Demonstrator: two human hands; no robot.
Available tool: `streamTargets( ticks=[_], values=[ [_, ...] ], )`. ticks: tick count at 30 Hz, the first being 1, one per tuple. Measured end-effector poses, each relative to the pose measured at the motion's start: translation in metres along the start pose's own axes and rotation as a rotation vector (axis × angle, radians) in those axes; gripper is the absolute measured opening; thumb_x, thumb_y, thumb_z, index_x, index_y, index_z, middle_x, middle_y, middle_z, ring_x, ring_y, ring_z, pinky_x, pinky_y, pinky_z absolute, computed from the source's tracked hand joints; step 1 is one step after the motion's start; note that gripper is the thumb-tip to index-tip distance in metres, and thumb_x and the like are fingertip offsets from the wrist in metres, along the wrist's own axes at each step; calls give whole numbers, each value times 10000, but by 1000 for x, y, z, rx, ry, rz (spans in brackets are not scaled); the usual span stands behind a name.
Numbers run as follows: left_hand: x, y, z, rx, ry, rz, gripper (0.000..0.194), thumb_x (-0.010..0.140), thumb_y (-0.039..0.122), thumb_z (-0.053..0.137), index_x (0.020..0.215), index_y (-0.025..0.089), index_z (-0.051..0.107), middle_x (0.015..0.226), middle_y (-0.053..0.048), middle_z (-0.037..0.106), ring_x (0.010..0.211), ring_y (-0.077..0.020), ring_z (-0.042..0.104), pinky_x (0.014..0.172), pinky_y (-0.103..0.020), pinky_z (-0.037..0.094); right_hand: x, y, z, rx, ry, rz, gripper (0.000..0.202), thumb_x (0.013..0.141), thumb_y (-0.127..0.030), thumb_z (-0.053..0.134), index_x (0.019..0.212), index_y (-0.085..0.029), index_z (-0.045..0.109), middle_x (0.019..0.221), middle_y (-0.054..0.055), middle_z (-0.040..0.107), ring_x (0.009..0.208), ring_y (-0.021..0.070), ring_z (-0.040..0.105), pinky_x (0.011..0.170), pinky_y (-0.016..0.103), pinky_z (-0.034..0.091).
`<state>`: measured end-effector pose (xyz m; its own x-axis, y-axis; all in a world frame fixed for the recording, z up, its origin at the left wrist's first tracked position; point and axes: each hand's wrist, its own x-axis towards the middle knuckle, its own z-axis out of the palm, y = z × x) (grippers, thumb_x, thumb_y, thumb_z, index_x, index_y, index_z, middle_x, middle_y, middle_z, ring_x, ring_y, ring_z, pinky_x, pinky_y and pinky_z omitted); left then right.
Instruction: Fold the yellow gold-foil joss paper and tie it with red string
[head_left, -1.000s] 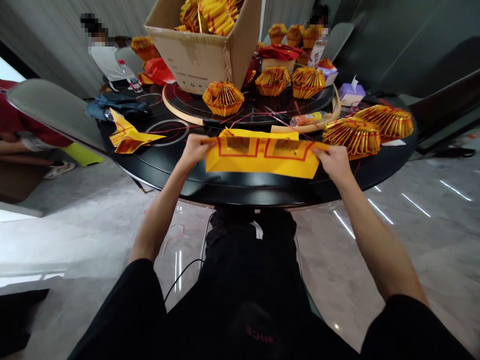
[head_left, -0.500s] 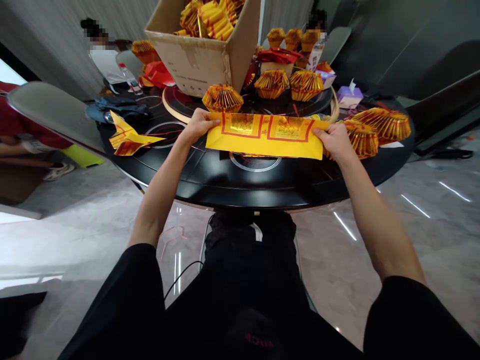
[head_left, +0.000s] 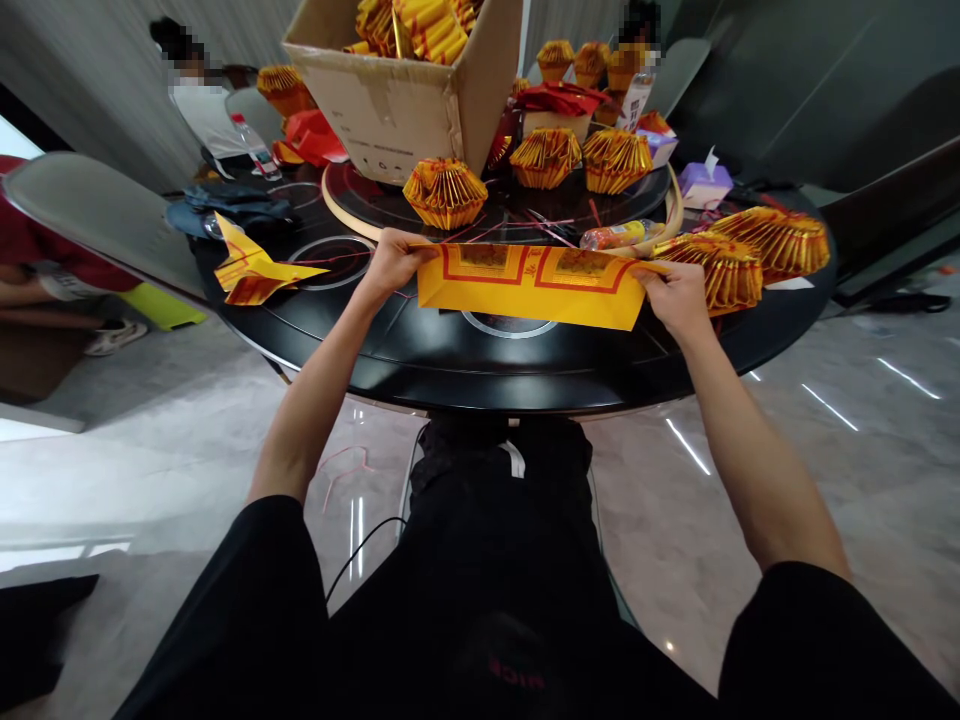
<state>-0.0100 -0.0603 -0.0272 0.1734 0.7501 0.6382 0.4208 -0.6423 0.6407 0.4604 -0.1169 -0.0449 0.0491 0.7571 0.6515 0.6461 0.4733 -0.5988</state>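
Observation:
A wide strip of yellow paper (head_left: 525, 300) with red borders and gold prints is stretched between my hands above the black table. My left hand (head_left: 397, 262) pinches its upper left corner. At the upper right corner, my right hand (head_left: 677, 293) grips it between thumb and fingers. Just beyond the paper sits a pleated gold paper piece (head_left: 445, 194). More pleated gold pieces (head_left: 720, 272) lie beside my right hand. A folded yellow paper shape (head_left: 259, 270) rests to the left of my left hand.
On the black round table (head_left: 450, 385) a cardboard box (head_left: 390, 115) holds pleated papers. A bottle lying down (head_left: 619, 235), a tissue box (head_left: 705, 185) and dark blue cloth (head_left: 232, 207) are around it. People sit at the far side and left.
Both hands have lowered slightly with the yellow paper, whose top has tilted so its prints look flatter. The lying bottle and red strands beyond it now show.

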Motion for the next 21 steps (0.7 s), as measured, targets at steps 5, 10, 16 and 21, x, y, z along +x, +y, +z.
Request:
streamTargets(
  ticks=[5, 10, 16, 21],
  values=[
    [-9, 0, 4, 39, -6, -11, 245, 820, 385, 731, 802, 140, 736, 717, -12, 651, 749, -187, 660, 732, -332, 607, -6, 1, 6, -52, 4, 2, 239, 885, -407, 733, 924, -207, 857, 794, 44, 808, 745, 287, 751, 717, 439, 627],
    [8, 5, -1, 172, -13, 8, 279, 897, 408, 639, 882, 174, 790, 839, -45, 782, 890, -222, 739, 839, -371, 626, 12, -2, 8, -132, -15, -33, 213, 933, -374, 689, 942, -221, 838, 891, 69, 830, 875, 322, 777, 852, 489, 630],
    [58, 1, -17, 478, -177, 131, 257, 985, 323, 537, 1066, 250, 770, 1177, -5, 828, 1274, -173, 673, 1170, -412, 470, 54, 10, 13, -341, -175, -254, 370, 962, -147, 491, 1089, -255, 821, 1200, 83, 815, 1223, 307, 727, 1107, 513, 550],
    [36, -16, 6, 717, -353, 261, 328, 1006, 216, 425, 986, 208, 752, 1136, -76, 825, 1292, -242, 681, 1117, -455, 467, 28, 26, 31, -488, -325, -306, 406, 928, -91, 450, 1043, -166, 833, 1140, 137, 830, 1131, 308, 777, 1024, 494, 582]
  ],
)
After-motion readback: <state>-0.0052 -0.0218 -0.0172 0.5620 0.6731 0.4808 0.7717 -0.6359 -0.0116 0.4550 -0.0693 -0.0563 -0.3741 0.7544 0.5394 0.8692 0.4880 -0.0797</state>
